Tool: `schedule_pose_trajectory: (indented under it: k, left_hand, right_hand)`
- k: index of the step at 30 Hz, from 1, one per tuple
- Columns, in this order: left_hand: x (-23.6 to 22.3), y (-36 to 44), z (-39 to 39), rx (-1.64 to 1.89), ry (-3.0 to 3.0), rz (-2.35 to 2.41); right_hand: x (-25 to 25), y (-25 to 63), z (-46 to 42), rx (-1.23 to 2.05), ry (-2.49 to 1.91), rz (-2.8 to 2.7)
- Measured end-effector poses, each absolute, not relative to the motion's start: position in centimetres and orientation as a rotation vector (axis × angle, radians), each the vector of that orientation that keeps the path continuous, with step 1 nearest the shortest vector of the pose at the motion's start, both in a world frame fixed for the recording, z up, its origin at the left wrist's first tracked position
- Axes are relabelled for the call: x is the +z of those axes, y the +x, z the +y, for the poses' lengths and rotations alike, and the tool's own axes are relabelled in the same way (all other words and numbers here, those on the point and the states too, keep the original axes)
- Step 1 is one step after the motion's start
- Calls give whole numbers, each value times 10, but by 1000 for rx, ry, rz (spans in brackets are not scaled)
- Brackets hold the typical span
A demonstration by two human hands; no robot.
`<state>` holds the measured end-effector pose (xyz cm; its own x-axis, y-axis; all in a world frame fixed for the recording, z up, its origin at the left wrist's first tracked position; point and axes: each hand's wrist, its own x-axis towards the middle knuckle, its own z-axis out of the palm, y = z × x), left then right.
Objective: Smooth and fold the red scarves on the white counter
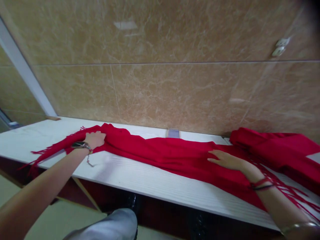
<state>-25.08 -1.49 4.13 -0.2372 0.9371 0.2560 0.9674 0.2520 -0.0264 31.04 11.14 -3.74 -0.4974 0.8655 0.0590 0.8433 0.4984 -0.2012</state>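
Note:
A long red scarf with fringed ends lies stretched along a white tabletop. Toward its left end, the cloth bunches where my left hand has its fingers curled on it; the fingertips are partly hidden. My right hand rests on the right part of the same scarf, palm down, with its fingers stretched out and apart. Fringe spreads beyond my left wrist and beneath my right forearm.
More folded red cloth is heaped at the right against the tiled wall. A small grey box-like piece sits at the table's back edge. A wall socket is at upper right. My knee is below the front edge.

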Motion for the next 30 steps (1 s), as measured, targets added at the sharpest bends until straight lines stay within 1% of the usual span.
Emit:
schedule_pose_trajectory:
  k: [2,4,7,10,13,18,22,26,30]
  left_hand:
    - [48,-219,10,-162,-1907,-2239]
    - [45,-179,36,-146,-2112,-2104]
    - [25,-123,67,-31,-2487,-1856]
    - [2,-89,88,61,-2615,-1807]
    - [-7,-81,112,96,-2572,-1917]
    - [0,-86,154,69,-2456,-2135]
    - [7,-86,165,-5,-2604,-2164]
    - [18,-87,160,-207,-2788,-2111]
    - [31,-94,159,-434,-2834,-2101]
  right_hand:
    - [-30,281,122,196,-1458,-2652]
    - [-28,251,132,248,-1534,-2665]
    - [-37,228,146,255,-1734,-2648]
    - [-48,229,160,203,-1911,-2660]
    - [-54,236,174,163,-1967,-2574]
    - [-58,233,187,70,-1974,-2470]
    - [-57,229,183,82,-1946,-2500]
    - [-55,222,173,109,-1889,-2579]
    - [-50,212,162,164,-1846,-2565]
